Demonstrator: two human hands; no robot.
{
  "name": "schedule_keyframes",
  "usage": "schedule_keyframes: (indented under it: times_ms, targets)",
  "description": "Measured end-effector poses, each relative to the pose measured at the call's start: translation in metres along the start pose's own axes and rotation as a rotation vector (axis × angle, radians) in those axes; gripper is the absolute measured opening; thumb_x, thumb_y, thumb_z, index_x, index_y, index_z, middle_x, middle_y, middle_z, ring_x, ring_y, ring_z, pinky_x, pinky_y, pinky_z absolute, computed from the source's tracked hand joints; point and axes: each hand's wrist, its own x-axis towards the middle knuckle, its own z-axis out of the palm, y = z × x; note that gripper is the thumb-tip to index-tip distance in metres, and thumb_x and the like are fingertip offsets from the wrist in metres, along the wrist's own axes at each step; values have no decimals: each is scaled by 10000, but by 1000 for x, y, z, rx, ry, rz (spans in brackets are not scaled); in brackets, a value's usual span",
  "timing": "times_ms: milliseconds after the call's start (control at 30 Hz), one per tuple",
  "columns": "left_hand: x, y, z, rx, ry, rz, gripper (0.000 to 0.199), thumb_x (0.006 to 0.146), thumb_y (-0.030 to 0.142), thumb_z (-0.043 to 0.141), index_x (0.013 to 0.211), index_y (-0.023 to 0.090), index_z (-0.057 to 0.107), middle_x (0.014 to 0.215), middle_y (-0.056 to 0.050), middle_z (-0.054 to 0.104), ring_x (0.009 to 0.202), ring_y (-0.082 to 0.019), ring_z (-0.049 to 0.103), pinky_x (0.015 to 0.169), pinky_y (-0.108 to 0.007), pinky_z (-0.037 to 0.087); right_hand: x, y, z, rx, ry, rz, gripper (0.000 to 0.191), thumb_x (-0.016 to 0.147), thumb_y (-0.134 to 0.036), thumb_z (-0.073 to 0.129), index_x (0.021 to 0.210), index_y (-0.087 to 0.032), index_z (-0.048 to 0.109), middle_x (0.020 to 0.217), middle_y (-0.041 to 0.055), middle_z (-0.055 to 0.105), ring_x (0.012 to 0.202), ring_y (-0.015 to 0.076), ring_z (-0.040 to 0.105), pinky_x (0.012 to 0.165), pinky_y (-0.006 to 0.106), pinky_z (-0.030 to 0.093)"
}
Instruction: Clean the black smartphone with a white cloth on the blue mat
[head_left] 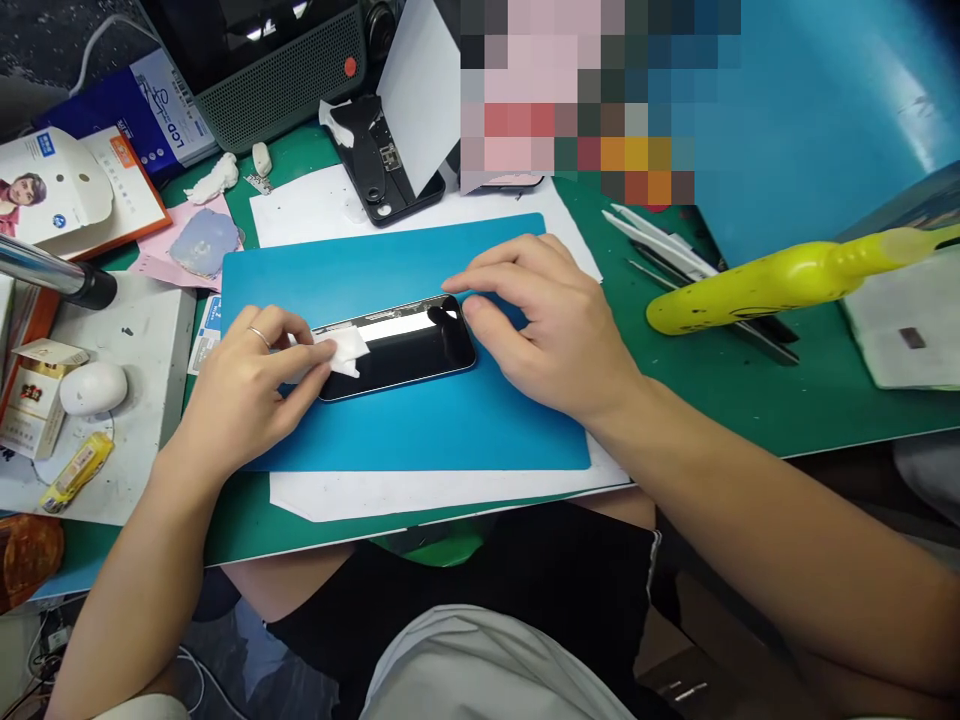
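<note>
A black smartphone (416, 358) lies screen up and slightly slanted on a blue mat (420, 430), with a bright reflection along its glass. My left hand (251, 375), wearing a ring, pinches a crumpled white tissue (349, 350) against the left end of the screen. Over the phone's right end is my right hand (529, 320), its fingers curved and thumb apart from the index finger. Nothing shows between them. The index fingertip is close to the phone's upper right corner; whether it touches I cannot tell.
Behind the mat lies another dark phone (382, 180) with its back parts exposed. A yellow bottle (742, 290) lies over several tweezers (667, 245) at the right. On the left, a grey box (150, 300) carries a white earbud case (94, 388) and a yellow lighter (77, 472).
</note>
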Motion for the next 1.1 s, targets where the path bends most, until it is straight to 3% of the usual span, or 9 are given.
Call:
schedule_keyframes:
  times_ms: [233,433,567,733,900,1100]
  targets:
    - [2,-1,7,-137,-30,-79,151,1045,307,597,990,223,709,908,-37,663,866,-217,617,790,-369,502,-1,0,3,10,5,17,263,1029,-239,539,1145,-296,769,1072,88,727,1074,326,657,1000,591,534]
    - [2,2,3,-182,-72,-42,157,1036,334,621,959,232,710,900,-37,645,875,-223,593,788,-365,483,3,-1,2,9,-8,55,251,1021,-225,549,1102,-291,777,1075,83,728,1053,309,660,970,562,539]
    - [8,8,5,-189,-133,-111,180,1028,368,626,955,238,726,898,-46,633,875,-241,577,763,-378,483,4,1,4,57,-9,126,270,1020,-233,531,1114,-279,780,1116,85,712,1110,311,648,975,551,543]
    - [31,30,10,-31,-161,-132,201,1000,382,677,879,233,739,836,-60,632,850,-272,578,757,-420,473,12,9,0,167,-72,200,271,1018,-270,551,1167,-259,777,1159,84,705,1055,271,661,926,490,566]
    - [60,57,22,53,-162,-88,204,1010,336,666,865,208,728,838,-80,666,853,-286,608,735,-422,465,37,14,-9,180,-154,125,264,1027,-322,570,1180,-246,771,1161,92,720,1000,255,671,890,458,572]
    - [84,82,37,126,-162,-122,224,1051,322,601,901,182,691,904,-118,711,917,-315,641,759,-422,466,54,27,-2,119,-68,53,278,1036,-292,508,1136,-225,758,1167,102,733,1102,293,657,974,484,525]
